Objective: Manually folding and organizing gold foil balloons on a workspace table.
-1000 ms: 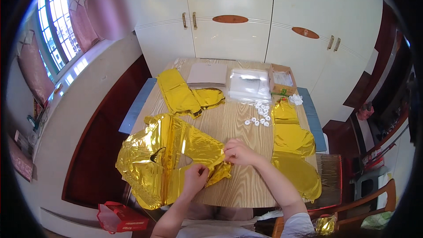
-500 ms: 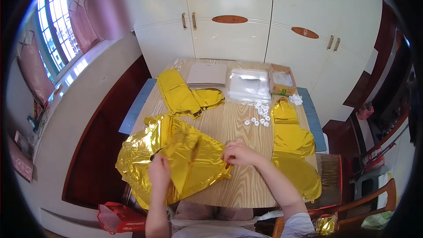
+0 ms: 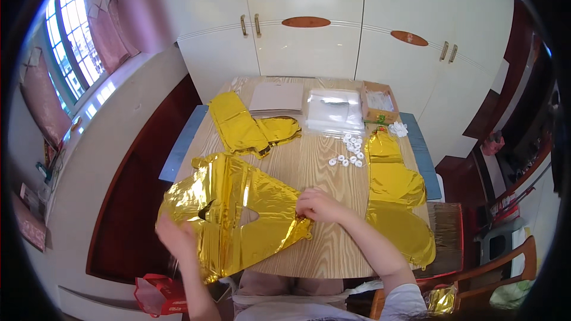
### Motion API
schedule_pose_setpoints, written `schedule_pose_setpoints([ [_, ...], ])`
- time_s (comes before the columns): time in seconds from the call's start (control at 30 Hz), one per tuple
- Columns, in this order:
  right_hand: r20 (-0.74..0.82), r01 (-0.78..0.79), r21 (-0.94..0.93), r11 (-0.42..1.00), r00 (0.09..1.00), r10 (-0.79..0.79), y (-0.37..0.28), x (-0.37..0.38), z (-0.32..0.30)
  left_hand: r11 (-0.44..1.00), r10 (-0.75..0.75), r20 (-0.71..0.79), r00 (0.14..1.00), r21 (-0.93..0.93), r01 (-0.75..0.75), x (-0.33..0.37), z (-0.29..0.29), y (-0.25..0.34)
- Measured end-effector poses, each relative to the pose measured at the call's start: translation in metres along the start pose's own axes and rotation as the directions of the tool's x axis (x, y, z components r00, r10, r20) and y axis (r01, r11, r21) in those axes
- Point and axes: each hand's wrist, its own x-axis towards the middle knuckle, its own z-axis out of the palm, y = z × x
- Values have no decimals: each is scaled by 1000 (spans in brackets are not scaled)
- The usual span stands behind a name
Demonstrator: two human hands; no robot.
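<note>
A large gold foil balloon (image 3: 238, 184), flat and creased, lies at the near left of the table. Two small holes show through its middle, one dark and one wood-coloured. At its right-hand edge, my right hand (image 3: 318, 204) pinches the foil between thumb and fingers. My left hand (image 3: 177, 236) is over the balloon's left edge, fingers apart from the thumb and slightly blurred; I see nothing held in it. Another folded gold foil balloon (image 3: 238, 128) lies farther back on the left. More gold foil (image 3: 395, 214) stretches down the table's right side.
Several white rings (image 3: 352, 150) lie right of the middle of the wooden table (image 3: 333, 249). Behind are stacked cardboard sheets (image 3: 276, 97), clear plastic bags (image 3: 334, 110) and a small carton (image 3: 379, 102). A wooden chair (image 3: 499, 273) stands at the right, a red bag (image 3: 159, 296) at the lower left.
My left hand has let go of a raised foil flap and moved left to the balloon's edge. The flap now lies flat, and the holes show. My right hand keeps its pinch.
</note>
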Motion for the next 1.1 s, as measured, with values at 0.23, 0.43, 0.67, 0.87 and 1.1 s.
schedule_pose_setpoints([
  [0.23, 31, 21, -16, 1000, 999, -20, 0, -2, 1, 741, 194, 678, 709, -574, 347, -20, 13, 156],
  [0.43, 53, -18, -18, 1000, 998, 19, -2, -1, -1, 801, 323, 699, 638, -561, 209, -29, 32, 195],
  [0.67, 26, -61, -14, 998, 998, 61, 2, -5, 4, 748, 364, 742, 562, -593, 298, -29, 57, 178],
  [0.87, 43, -98, -8, 995, 994, 98, -4, -2, -2, 636, 268, 735, 623, -620, 459, -26, 58, 163],
  [1.1, 136, -58, 34, 998, 989, 53, -1, -7, -6, 770, 218, 417, 883, -629, 107, -7, 33, 106],
])
